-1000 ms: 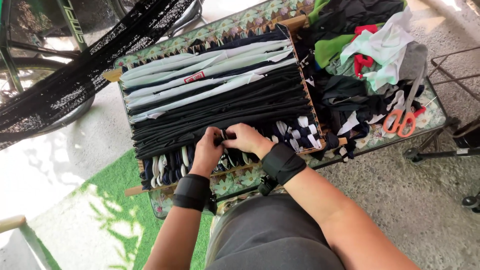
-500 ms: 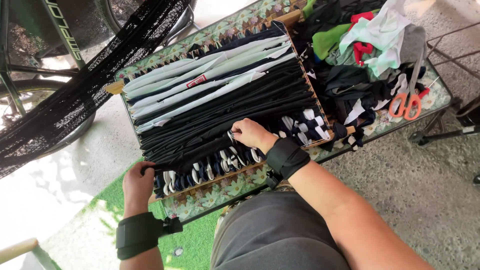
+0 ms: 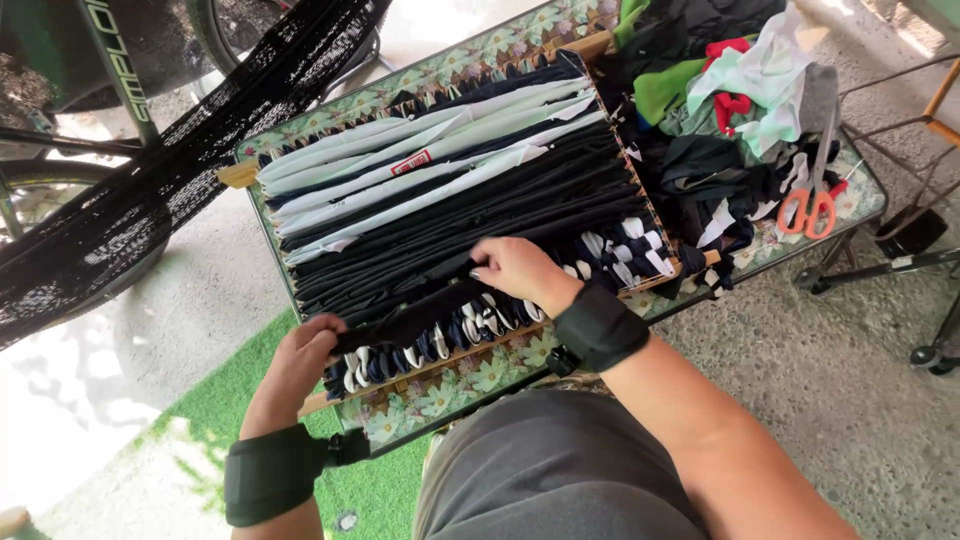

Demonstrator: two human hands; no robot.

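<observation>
A black fabric strip (image 3: 420, 310) is held stretched across the near end of a wooden loom frame (image 3: 640, 195), just above a short band of navy-and-white weave (image 3: 480, 335). Its left end is pinched in the closed fingers of the left hand (image 3: 300, 360) at the frame's near-left corner; the right hand (image 3: 515, 275) is pressed on it near the middle, fingers curled down into the strands. Only that narrow near band appears to be woven; the long warp strips (image 3: 440, 190), black, navy and pale mint, are judged still unwoven over most of the frame. The strips look soft, flat and stretchy, like cut jersey. A floral-patterned table (image 3: 470, 375) is seen beneath, with a heap of cloth scraps (image 3: 740, 110) and orange-handled scissors (image 3: 815, 195) at the right.
</observation>
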